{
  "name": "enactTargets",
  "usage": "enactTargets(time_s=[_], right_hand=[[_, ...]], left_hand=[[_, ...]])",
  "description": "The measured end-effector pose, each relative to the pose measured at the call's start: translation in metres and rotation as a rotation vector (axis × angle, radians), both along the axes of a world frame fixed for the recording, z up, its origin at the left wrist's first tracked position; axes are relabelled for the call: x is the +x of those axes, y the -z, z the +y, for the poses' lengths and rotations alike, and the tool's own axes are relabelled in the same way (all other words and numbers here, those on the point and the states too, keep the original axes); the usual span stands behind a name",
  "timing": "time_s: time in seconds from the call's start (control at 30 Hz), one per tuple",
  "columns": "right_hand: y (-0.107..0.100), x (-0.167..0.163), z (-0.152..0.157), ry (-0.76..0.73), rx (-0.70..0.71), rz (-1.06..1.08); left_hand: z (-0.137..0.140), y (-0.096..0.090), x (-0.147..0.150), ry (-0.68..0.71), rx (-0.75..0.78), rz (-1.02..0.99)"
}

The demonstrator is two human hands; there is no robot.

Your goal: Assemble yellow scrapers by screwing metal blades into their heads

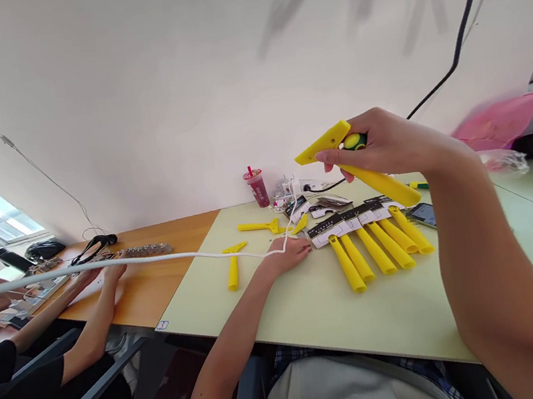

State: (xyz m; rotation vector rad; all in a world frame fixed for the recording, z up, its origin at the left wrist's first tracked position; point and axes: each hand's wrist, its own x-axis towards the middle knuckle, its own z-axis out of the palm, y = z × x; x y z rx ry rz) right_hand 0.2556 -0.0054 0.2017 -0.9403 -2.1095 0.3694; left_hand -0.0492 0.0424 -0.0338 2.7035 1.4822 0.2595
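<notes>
My right hand [373, 142] is raised over the table, closed around a yellow plastic scraper [378, 182] with a flat, T-shaped head. A round green-and-yellow handle end [354, 141], its kind not clear, also shows in that palm. My left hand [288, 255] rests low on the tabletop with fingers stretched to the right, beside a row of black-and-white cards [329, 230]. Several yellow scraper handles [347, 264] fan out from those cards toward me. Left of my left hand lie a loose yellow scraper [232, 269] and another yellow scraper [255, 227].
A red drink cup [258, 188] stands by the wall near a white power strip [288, 189]. A phone [423, 215] lies right of the cards. A white cable [194, 254] crosses the view. On the left, another person's hands [113, 271] are at the wooden table [179, 284].
</notes>
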Motion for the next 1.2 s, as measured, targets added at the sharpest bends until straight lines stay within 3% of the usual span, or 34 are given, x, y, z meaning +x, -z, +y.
enactTargets(time_s=[0.13, 0.3, 0.73, 0.97, 1.2], right_hand=[[0.002, -0.007, 0.002, -0.003, -0.026, -0.037], [0.005, -0.019, 0.009, -0.024, -0.064, -0.101], [0.017, -0.033, 0.028, 0.041, -0.111, -0.259], [0.015, -0.03, 0.025, 0.068, -0.192, -0.344], [0.02, -0.032, 0.033, 0.029, -0.234, -0.434]], left_hand=[[0.0, 0.003, -0.003, -0.038, -0.021, -0.105], [-0.003, -0.001, 0.0, -0.121, -0.12, -0.046], [-0.014, -0.024, -0.008, -0.116, -0.135, -0.082], [-0.009, -0.022, -0.004, -0.302, -0.069, -0.012], [-0.012, -0.036, -0.005, -0.379, -0.094, 0.037]])
